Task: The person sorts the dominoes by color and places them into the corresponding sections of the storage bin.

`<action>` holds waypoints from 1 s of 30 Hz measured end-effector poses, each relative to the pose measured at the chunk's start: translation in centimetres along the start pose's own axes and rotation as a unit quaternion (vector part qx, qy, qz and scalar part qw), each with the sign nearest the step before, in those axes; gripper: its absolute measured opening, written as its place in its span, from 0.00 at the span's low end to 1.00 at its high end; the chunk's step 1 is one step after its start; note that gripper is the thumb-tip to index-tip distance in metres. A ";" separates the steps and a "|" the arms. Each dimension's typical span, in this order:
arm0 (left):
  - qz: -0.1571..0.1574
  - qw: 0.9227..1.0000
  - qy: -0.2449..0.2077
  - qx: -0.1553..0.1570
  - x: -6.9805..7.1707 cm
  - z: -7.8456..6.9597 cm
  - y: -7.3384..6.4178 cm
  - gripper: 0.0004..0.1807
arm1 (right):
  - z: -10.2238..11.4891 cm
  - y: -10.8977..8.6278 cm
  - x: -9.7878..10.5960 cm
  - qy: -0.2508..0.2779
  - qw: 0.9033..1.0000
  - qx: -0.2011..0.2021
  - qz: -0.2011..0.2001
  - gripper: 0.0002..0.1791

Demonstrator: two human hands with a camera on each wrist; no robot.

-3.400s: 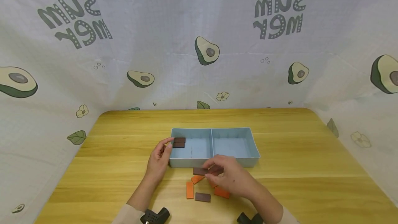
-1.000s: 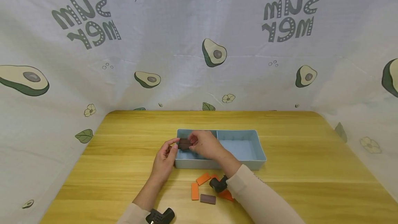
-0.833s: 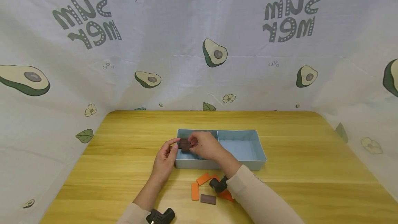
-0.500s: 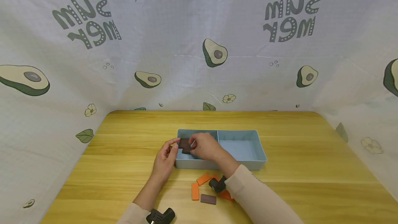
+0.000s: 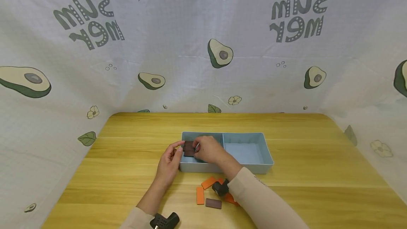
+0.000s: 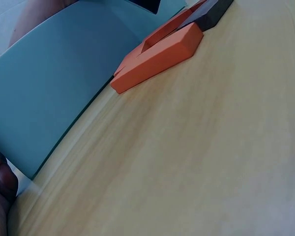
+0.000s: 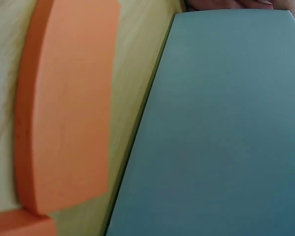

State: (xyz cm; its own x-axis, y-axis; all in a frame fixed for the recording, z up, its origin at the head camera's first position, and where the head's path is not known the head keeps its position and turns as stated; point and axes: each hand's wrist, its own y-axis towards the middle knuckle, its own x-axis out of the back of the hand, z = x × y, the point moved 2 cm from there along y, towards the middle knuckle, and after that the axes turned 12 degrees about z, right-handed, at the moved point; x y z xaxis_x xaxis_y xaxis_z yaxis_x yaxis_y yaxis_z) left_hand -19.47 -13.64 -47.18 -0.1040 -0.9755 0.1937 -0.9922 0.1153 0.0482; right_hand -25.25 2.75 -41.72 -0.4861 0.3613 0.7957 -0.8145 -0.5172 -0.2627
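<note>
Lying farther left than a moment ago, the lower brown block seems narrowly pinched in your right hand while your left hand grips the blue box.

Brown blocks, orange blocks, pale-blue box, avocado-print whitish cloth

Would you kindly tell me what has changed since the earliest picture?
The right hand moved forward and left, from the table into the left compartment of the box, bringing a brown block that now lies in front of the two already there. The left hand stayed at the box's left end; the visible orange blocks and loose brown block stayed on the table.
</note>
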 end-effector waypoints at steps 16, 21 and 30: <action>0.003 1.000 -0.001 0.002 0.0 0.0 -0.1 0.16 | -0.3 -0.1 0.0 0.045 0.999 0.008 -0.023 0.10; -0.001 1.000 0.001 -0.001 -0.1 0.0 0.0 0.16 | 0.0 -0.4 0.2 0.071 0.997 0.015 -0.033 0.10; -0.008 1.000 0.005 -0.006 0.0 -0.2 0.0 0.15 | 0.8 -3.9 1.4 0.195 0.978 0.042 -0.058 0.13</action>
State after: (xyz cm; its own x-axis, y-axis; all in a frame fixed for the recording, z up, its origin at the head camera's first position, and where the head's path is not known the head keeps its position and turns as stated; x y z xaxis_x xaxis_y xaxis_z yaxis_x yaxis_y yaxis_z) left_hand -19.46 -13.54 -46.95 -0.0879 -0.9752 0.2029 -0.9927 0.1027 0.0635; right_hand -22.53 4.66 -39.14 -0.4895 0.6805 0.5452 -0.8501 -0.5117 -0.1246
